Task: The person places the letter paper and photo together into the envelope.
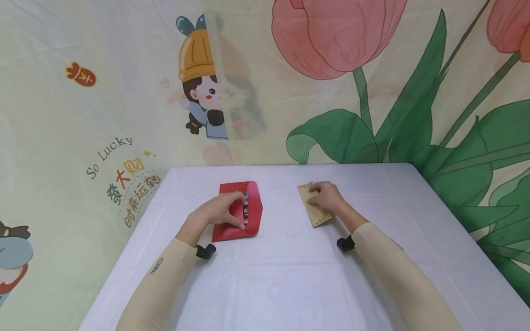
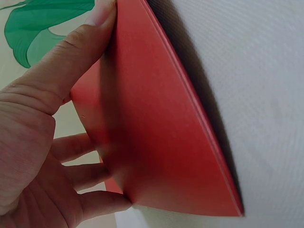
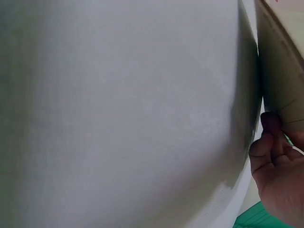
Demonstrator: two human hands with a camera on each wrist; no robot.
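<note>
A red paper envelope [image 1: 227, 232] lies at the left of the white table, its flap [image 1: 256, 211] folded out toward the right. My left hand [image 1: 219, 208] grips it near the mouth, thumb at the near edge and fingers at the far edge. In the left wrist view the envelope [image 2: 156, 118] bows between them. Something colourfully printed [image 1: 246, 209] shows in the mouth. To the right, my right hand [image 1: 325, 195] pinches a tan slip of stiff paper [image 1: 318, 216] with brown ornamental corners. In the right wrist view the slip [image 3: 280, 71] stands tilted over the cloth; fingertips hold its edge.
A white cloth covers the table [image 1: 290, 276]. Behind it hangs a printed curtain [image 1: 256, 151] with tulips and cartoon figures, close against the table's back edge. Black wrist cameras [image 1: 206, 251] sit below both hands.
</note>
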